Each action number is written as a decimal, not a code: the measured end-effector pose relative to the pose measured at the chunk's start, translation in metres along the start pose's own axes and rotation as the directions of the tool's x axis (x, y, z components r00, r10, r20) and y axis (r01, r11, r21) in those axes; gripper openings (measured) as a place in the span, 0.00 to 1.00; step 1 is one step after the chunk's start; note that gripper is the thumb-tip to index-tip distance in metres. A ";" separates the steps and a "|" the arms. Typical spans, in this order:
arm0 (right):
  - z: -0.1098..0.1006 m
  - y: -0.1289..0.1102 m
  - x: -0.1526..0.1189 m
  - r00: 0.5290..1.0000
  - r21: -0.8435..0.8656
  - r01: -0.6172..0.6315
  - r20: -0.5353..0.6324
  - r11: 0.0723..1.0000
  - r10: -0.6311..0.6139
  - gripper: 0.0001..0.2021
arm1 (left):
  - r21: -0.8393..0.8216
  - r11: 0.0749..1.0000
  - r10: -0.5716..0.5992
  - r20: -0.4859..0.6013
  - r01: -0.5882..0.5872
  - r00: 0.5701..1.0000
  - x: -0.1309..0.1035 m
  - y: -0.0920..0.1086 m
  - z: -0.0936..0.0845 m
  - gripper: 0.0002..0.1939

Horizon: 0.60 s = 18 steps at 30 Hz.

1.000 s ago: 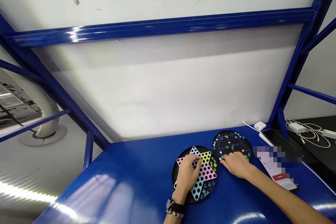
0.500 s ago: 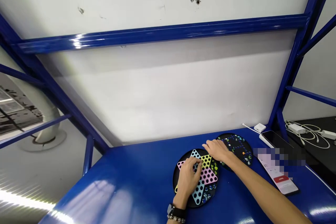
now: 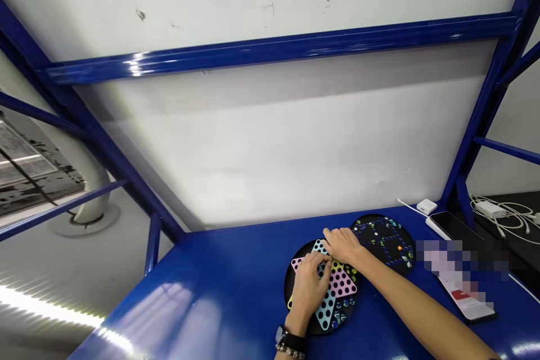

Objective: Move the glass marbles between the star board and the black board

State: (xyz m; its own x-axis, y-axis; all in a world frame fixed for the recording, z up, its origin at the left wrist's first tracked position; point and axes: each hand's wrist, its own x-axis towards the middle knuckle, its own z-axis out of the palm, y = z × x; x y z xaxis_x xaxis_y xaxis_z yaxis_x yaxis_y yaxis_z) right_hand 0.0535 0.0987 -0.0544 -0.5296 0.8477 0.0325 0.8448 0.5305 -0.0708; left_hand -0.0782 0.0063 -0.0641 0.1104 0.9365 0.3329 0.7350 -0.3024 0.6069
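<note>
A round black tray (image 3: 289, 284) holds a star-shaped board (image 3: 342, 283) with pink, blue and yellow points full of dark holes. Marbles (image 3: 343, 310) lie along the tray's right edge. My left hand (image 3: 311, 283) rests over the board's left part, fingers curled together; what they pinch, if anything, is too small to make out. My right hand (image 3: 342, 246) is over the board's upper right, its fingers bent and close together, with their tips near my left fingertips. Whether it holds anything is hidden. Behind it, a second black tray (image 3: 378, 247) carries many marbles.
The blue table (image 3: 236, 270) meets a white wall behind a blue metal frame (image 3: 278, 48). Right of the trays lie a lit phone (image 3: 475, 304), a dark phone (image 3: 453, 225), a white adapter (image 3: 427, 206) and cables (image 3: 512, 214).
My right hand has moved left from the second tray's edge to the star board, close to my left hand. The whole view has shifted slightly. My left hand stays over the board.
</note>
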 end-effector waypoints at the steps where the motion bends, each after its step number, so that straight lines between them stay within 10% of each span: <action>1: 0.001 -0.002 0.001 1.000 0.001 0.004 -0.004 1.000 -0.004 0.16 | -0.004 1.000 -0.001 0.000 0.001 1.000 0.000 0.000 0.000 0.13; 18: 0.012 -0.005 -0.002 0.993 0.008 0.103 -0.056 0.995 -0.102 0.09 | -0.015 1.000 0.012 -0.018 -0.012 1.000 0.000 -0.004 0.001 0.11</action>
State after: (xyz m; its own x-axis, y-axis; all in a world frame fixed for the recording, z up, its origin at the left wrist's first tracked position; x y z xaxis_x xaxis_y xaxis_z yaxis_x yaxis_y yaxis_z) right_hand 0.0492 0.0943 -0.0659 -0.6079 0.7882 0.0957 0.7852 0.6147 -0.0749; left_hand -0.0801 0.0079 -0.0673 0.1071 0.9294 0.3533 0.7232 -0.3167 0.6138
